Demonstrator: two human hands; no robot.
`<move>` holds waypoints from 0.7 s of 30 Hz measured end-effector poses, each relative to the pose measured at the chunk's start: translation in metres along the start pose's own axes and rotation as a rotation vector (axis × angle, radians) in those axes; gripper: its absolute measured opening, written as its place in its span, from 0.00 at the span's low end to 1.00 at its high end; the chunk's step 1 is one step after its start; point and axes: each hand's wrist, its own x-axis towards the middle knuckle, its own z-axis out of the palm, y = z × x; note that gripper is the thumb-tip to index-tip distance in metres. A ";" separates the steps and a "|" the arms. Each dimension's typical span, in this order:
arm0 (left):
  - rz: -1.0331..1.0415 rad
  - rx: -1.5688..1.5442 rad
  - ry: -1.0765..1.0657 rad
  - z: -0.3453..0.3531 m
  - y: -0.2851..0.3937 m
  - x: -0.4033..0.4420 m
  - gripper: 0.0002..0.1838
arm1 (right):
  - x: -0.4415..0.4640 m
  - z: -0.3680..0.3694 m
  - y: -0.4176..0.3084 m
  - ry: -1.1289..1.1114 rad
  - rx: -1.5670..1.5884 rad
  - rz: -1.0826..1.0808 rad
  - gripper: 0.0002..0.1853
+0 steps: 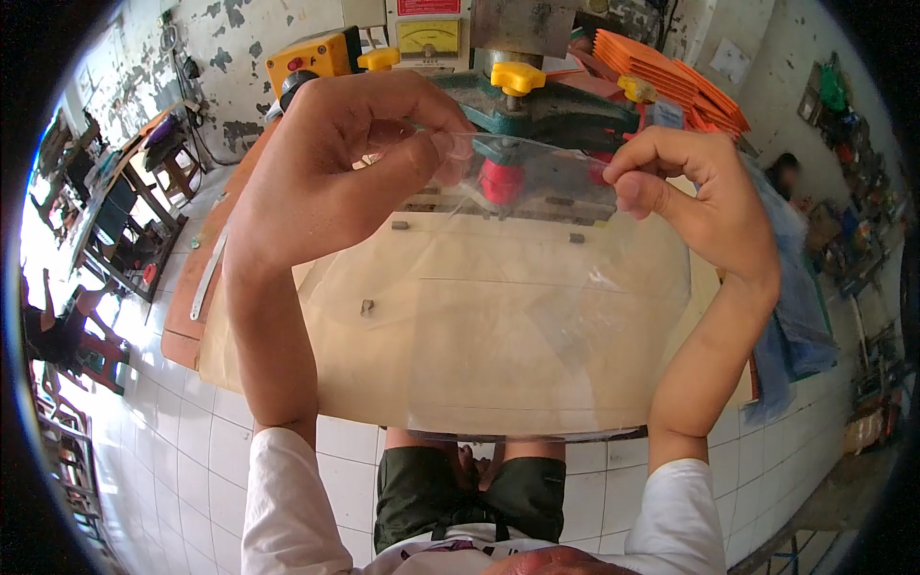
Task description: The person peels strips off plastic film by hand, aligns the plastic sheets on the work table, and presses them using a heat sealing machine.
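A clear plastic sheet (575, 287) hangs between my two hands over the pale work board (355, 364). My left hand (355, 168) pinches its upper left edge between thumb and fingers. At the upper right corner, my right hand (704, 187) grips the same sheet with thumb and forefinger. Through the film I see a pinkish-red part (502, 180) beneath a green machine head (565, 113). Small dark metal pieces lie on the board, one of them a little block (367, 307) left of the sheet's middle.
Yellow knobs (517, 78) and a yellow control box (311, 65) are on the machine ahead. Orange folded pieces (661, 77) are stacked at the back right. Bluish plastic sheeting (791, 287) drapes the right side; a metal ruler (207, 278) lies left.
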 end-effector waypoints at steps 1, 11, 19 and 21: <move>-0.027 -0.004 0.002 0.000 0.000 0.000 0.07 | 0.000 0.000 0.000 0.001 0.000 0.000 0.06; -0.031 0.085 0.064 0.006 0.001 0.003 0.04 | 0.007 0.011 0.000 -0.092 0.091 -0.003 0.09; 0.014 0.230 0.058 0.017 0.002 0.007 0.06 | 0.019 0.047 -0.005 -0.009 0.378 -0.028 0.08; 0.003 0.248 0.049 0.015 0.002 0.007 0.07 | 0.019 0.047 -0.008 0.031 0.401 0.003 0.07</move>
